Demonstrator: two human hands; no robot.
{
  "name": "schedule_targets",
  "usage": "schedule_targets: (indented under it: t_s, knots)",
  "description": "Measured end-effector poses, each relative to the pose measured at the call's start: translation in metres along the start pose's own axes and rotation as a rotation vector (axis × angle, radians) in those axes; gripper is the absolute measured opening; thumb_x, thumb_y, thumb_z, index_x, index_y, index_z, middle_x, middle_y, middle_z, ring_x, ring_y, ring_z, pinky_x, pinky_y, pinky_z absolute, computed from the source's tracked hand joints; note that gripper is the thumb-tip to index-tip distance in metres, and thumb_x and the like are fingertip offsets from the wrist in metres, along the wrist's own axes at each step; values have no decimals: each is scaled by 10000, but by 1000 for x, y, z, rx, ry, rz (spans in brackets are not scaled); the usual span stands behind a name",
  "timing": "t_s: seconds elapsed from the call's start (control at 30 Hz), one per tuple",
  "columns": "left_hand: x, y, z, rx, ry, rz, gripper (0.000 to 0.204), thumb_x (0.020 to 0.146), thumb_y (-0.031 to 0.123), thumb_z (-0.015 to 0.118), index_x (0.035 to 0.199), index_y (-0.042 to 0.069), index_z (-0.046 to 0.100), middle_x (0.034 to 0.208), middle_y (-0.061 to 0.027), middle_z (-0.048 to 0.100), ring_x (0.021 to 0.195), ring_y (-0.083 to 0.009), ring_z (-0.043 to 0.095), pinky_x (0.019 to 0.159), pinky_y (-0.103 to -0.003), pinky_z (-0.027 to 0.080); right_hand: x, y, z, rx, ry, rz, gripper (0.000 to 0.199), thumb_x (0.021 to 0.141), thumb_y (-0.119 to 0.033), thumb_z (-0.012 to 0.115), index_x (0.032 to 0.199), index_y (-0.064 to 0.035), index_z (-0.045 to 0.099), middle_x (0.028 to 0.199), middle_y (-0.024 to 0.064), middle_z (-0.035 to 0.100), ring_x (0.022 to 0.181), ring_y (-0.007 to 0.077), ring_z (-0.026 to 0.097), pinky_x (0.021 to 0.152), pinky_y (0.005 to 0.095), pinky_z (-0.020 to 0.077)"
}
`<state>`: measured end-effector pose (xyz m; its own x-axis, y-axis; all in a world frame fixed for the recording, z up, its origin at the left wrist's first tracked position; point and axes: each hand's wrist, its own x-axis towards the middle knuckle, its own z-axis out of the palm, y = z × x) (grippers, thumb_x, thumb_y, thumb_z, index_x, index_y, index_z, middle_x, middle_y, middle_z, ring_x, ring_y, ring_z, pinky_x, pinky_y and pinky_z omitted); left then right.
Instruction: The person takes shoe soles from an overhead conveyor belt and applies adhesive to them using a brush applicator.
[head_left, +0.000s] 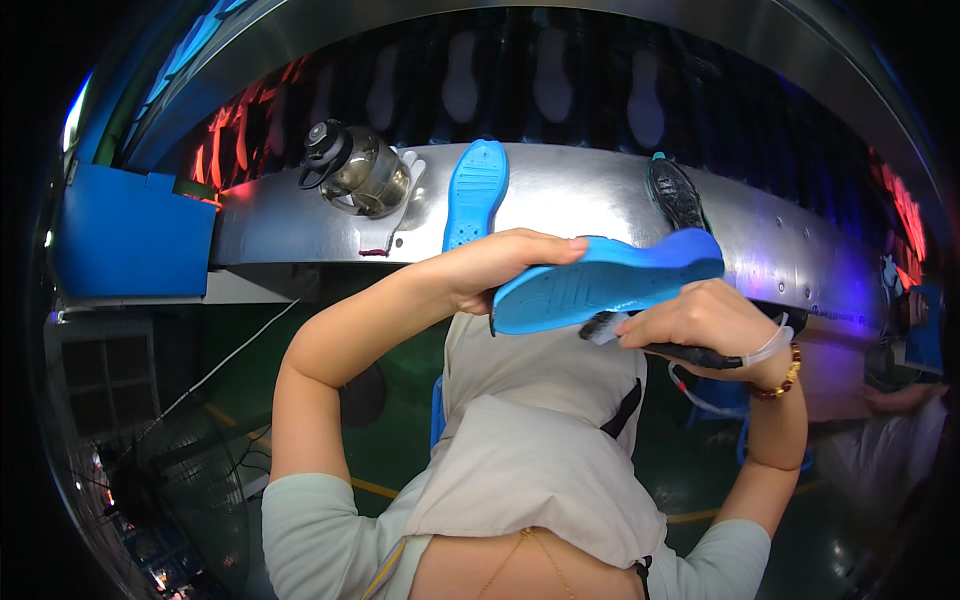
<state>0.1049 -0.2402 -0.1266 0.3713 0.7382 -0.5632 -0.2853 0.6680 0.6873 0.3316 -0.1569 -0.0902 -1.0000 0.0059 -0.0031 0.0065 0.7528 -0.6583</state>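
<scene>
My left hand is closed on the left end of a blue shoe sole, its thumb along the upper rim. The sole is tilted above my lap, and its hollow inner face shows. Just below its lower edge, my right hand grips a brush with dark bristles. A black handle and a clear tube run back past my right wrist. The bristles are close to the sole's rim; I cannot tell whether they touch it. Behind, another blue sole lies on the metal ledge.
On the ledge, a dark-lidded bottle stands by a white glove at left; a black sole lies at right. Behind runs a dark surface with grey sole shapes. A blue box is far left. Another person's hand shows far right.
</scene>
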Motion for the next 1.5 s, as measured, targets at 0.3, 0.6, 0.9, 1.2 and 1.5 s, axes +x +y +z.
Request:
schedule_targets:
  t_s: [0.3, 0.6, 0.9, 1.2, 1.5]
  knots:
    - [-7, -2, -9, 45, 110, 31, 561, 842, 383, 512, 1184, -55, 438, 1094, -189, 522, 943, -209, 567, 763, -301, 497, -18, 25, -17, 181, 98, 140, 211, 676, 16, 652, 884, 3, 624, 903, 142, 637, 874, 255, 618, 761, 307, 494]
    - [31, -16, -15, -543, -129, 103, 579, 858, 426, 418, 1284, 46, 322, 1203, -207, 437, 1034, -367, 499, 767, -550, 457, -5, 66, 12, 802, 681, 387, 177, 759, -53, 620, 921, 19, 632, 776, 74, 634, 526, 63, 518, 473, 174, 422]
    - [20, 4, -9, -278, 26, 162, 591, 835, 395, 494, 1277, 38, 329, 1179, -187, 462, 1021, -304, 517, 812, -458, 458, -13, 62, 71, 850, 1063, 427, 191, 737, -12, 625, 920, 35, 597, 655, 35, 574, 420, 58, 458, 374, 192, 362]
    - [-11, 168, 35, -126, -288, 971, 548, 894, 366, 219, 1248, -39, 324, 1155, -254, 457, 930, -374, 557, 713, -456, 519, -65, 76, 118, 1440, 1440, 87, 202, 835, -27, 479, 1027, 5, 534, 1043, 178, 579, 452, 83, 423, 462, 211, 345]
    - [73, 258, -1, -586, 269, 1070, 831, 827, 567, 334, 1340, -50, 117, 1240, -166, 377, 1053, -227, 430, 830, -337, 379, -51, 75, 122, 1536, 1455, 109, 178, 819, -17, 519, 991, 22, 545, 913, 145, 609, 494, 98, 465, 490, 219, 369]
